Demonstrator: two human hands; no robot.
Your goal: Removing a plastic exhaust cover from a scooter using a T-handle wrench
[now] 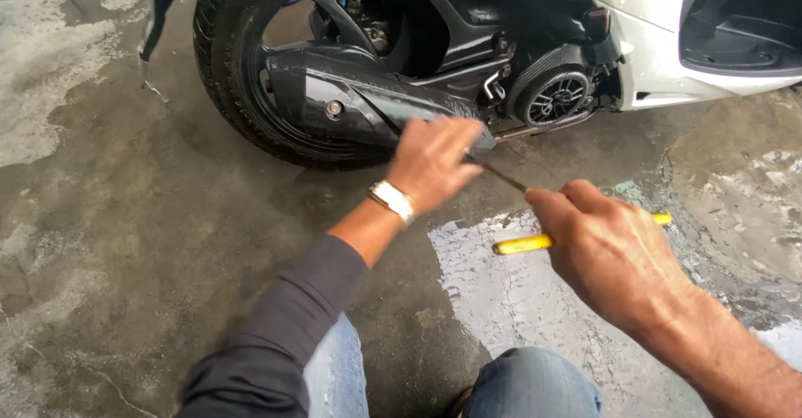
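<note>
You crouch on a wet, stained concrete floor (125,217), a paler patch (518,293) shining under your hands. Your right hand (614,251) grips a yellow-handled screwdriver (522,243), its shaft running up toward your left hand (430,163), whose fingers close around the tip just beside the black exhaust cover (351,105). Behind stand the scooter's rear wheel (225,67) and white body panel (660,50).

Glossy black plastic exhaust cover (351,101), rough concrete floor (125,243)
</note>
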